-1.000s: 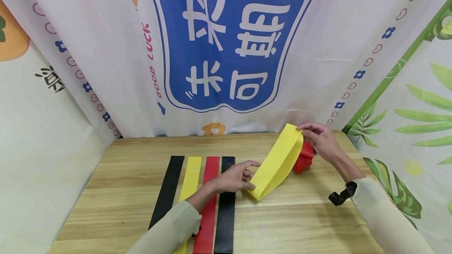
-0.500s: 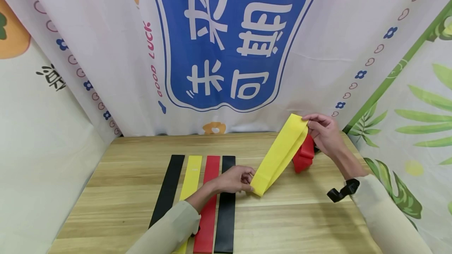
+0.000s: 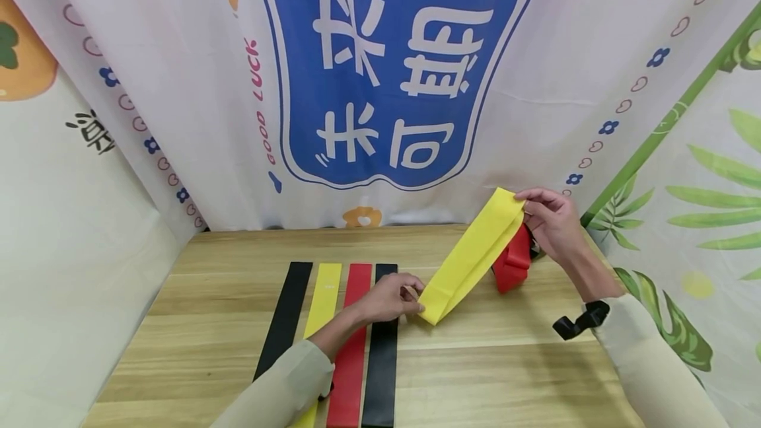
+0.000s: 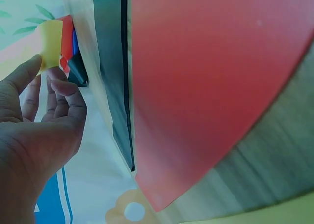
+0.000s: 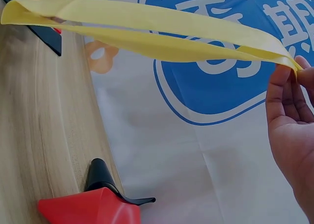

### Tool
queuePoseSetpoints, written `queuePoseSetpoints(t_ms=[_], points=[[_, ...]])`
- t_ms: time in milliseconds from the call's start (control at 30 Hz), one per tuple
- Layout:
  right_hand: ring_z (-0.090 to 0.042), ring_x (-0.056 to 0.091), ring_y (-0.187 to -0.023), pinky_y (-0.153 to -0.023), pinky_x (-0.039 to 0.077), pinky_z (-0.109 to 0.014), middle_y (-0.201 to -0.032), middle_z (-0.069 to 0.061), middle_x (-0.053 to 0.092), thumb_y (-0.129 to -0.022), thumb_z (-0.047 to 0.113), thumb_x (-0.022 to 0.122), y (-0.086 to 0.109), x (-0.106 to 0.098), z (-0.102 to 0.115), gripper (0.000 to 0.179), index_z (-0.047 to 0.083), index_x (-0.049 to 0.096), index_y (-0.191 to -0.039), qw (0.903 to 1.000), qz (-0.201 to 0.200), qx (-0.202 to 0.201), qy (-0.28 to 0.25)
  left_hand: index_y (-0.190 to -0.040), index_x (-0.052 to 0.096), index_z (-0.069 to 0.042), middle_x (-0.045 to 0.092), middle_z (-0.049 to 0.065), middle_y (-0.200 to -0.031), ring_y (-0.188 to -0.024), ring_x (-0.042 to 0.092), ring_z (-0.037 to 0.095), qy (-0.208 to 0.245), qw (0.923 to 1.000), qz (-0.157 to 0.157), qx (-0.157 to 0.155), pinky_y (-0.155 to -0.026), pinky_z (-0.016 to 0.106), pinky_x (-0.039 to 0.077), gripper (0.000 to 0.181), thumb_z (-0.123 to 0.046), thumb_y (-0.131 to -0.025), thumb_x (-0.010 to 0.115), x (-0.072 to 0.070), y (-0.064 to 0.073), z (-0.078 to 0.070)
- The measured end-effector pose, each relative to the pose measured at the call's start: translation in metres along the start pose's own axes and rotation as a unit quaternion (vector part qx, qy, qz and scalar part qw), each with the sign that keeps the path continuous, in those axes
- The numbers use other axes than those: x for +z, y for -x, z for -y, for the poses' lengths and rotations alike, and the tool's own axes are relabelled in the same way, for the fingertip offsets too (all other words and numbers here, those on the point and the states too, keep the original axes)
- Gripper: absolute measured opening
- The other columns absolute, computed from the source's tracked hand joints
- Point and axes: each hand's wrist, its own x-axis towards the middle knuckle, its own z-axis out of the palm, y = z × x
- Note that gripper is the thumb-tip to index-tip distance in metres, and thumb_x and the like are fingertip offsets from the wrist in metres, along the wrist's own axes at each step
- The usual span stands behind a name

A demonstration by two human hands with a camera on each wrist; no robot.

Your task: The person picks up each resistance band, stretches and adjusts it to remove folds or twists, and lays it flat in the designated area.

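Note:
Between the two hands a yellow resistance loop band (image 3: 466, 253) is stretched out at a slant above the table, its two layers slightly apart. The left hand (image 3: 389, 297) pinches its lower end between thumb and fingers; the left wrist view shows the thumb on the yellow band (image 4: 50, 43). At the upper end, the right hand (image 3: 555, 224) pinches the loop's corner. In the right wrist view the gap inside the loop shows clearly. Under and beside the left forearm lie flat bands: a black band (image 3: 284, 319), a yellow band (image 3: 323, 296), a red band (image 3: 351, 349) and another black band (image 3: 380, 355).
A crumpled red band (image 3: 512, 266) lies at the back right of the wooden table (image 3: 487, 375), with a black band (image 5: 100, 176) against it. A printed curtain (image 3: 238, 117) hangs right behind the table's back edge.
The yellow band's upper end has risen and moved right with the right hand. The loop has narrowed as it is drawn straighter. The left hand has lifted slightly. The flat bands stay put.

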Motion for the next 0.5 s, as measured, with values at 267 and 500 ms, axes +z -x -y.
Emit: queuePoseSetpoints(t_ms=[267,500], points=[[-0.023,0.077,-0.102,-0.09,0.061,-0.032,-0.11,-0.014,0.077,-0.102,-0.022,0.038,-0.0008,-0.0007,0.0019,0.041,-0.007,0.076,-0.107,1.0,0.001,-0.009,-0.002,-0.115,0.075,-0.009,0.075,0.003,-0.11,-0.091,0.069,0.013,0.027,0.9996,-0.006,-0.006,-0.074,0.024,0.057,0.022,-0.005,-0.093,0.08,-0.0013,0.0004,-0.0018],[-0.023,0.077,-0.101,-0.088,0.062,-0.031,-0.11,-0.015,0.077,-0.101,-0.023,0.038,-0.0022,-0.0054,0.0,0.04,-0.009,0.075,-0.109,0.9999,0.005,-0.016,-0.003,-0.111,0.077,-0.007,0.075,0.001,-0.1,-0.09,0.064,0.013,0.041,0.9992,0.0,-0.002,-0.078,0.024,0.055,0.018,-0.004,-0.093,0.079,-0.0027,0.0006,-0.0041]])
